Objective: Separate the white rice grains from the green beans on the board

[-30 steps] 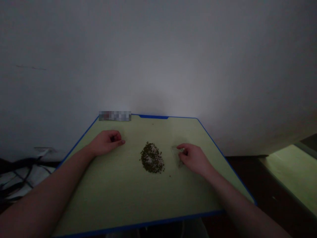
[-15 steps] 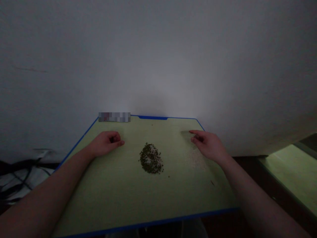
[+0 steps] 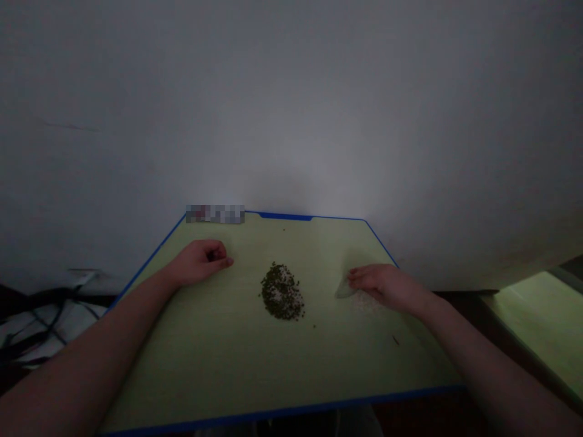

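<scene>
One clear plastic piece is pinched in the right hand, now drawn nearer the person, beside pale grains; the left hand stays curled, contents unclear; the green-and-white pile lies between, unchanged.

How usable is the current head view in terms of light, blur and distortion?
Head view: dim overall, wall brightest mid-frame, darker toward its corners; soft shadow beside the right hand; fine detail soft in the pile; strip at the table's far edge pixelated.
</scene>
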